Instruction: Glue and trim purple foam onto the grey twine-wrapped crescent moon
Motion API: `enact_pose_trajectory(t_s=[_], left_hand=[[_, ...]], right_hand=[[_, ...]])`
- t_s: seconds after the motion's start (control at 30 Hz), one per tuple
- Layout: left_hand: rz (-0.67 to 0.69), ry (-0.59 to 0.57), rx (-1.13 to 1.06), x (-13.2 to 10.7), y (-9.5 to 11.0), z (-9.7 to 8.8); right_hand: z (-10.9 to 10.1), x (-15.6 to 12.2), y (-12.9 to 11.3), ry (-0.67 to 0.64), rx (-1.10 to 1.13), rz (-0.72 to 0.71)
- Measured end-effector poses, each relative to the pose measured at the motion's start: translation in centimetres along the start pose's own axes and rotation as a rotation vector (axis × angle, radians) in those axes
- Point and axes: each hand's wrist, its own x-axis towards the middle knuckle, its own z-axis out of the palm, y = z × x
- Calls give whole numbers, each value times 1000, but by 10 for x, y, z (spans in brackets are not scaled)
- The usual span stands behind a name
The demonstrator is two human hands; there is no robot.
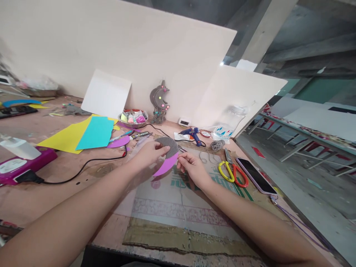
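Observation:
A purple paper crescent point(166, 165), its upper part wrapped in grey yarn point(169, 145), is held above the work surface. My left hand point(150, 152) is closed on it, thumb lying over the wrapped part. At the crescent's right edge, my right hand point(191, 165) is closed in a pinch on the grey yarn; a thin strand trails below those fingers. Under both hands lies a printed clear plastic sheet point(172, 193) over cardboard point(155, 233). A small ball of grey yarn point(217, 145) sits beyond my right hand.
Scissors point(233, 172) and a phone point(257, 175) lie to the right. Behind are a blue glue gun point(194, 135), a plastic jar point(230, 122) and a finished moon ornament point(160, 100). Coloured paper point(94, 132) and a purple power strip point(41, 161) with a black cord are left.

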Motion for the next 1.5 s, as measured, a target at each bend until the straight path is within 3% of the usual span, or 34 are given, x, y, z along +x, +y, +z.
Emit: enact_pose_trajectory(t_s=[0.27,0.5,0.83,1.2,1.37,1.5], left_hand=[[35,-27,50,-4,5,-1],[33,-100,-55,-12,9,5],[208,-140,126,-17,11,8],[209,-219,60,-14,5,6],[155,-220,42,-18,11,8],[188,-221,25,-17,11,7]], right_hand=[[-1,-1,-3,-43,-26,-6],[1,-2,-4,-53,-22,17],[1,-3,-7,-33,-21,-8],[0,-2,-7,20,7,7],[1,-2,-6,-11,30,19],[1,-2,-4,-43,31,10]])
